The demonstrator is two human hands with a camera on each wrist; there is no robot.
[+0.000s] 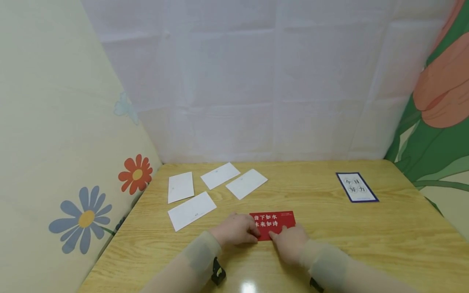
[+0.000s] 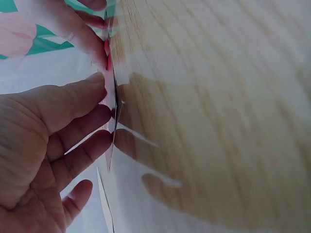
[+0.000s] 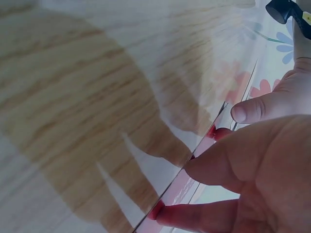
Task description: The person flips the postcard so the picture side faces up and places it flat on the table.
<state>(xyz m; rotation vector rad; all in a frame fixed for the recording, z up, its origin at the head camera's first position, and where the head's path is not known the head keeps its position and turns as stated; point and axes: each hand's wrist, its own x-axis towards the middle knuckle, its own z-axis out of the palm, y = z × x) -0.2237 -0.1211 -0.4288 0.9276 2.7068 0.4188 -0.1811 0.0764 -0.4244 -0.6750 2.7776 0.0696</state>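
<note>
A red card (image 1: 286, 221) with white Chinese characters lies on the table in front of me in the head view. My left hand (image 1: 237, 230) pinches its left end, thumb at the near corner and fingers along the edge. In the left wrist view, the left thumb (image 2: 87, 90) and two fingertips meet the card's rim, which stands slightly off the tabletop. My right hand (image 1: 290, 243) rests on the card's near right part, its thumb and fingertips touching it. The right wrist view shows the right index finger (image 3: 199, 216) fairly straight against the card.
White cards lie at the back left: a left one (image 1: 180, 187), a nearer one (image 1: 192, 211), and two more (image 1: 220, 176) beside them. A blue-bordered card (image 1: 357, 187) with characters lies at the back right. Cloth walls (image 1: 227, 81) border the wooden table (image 1: 307, 179).
</note>
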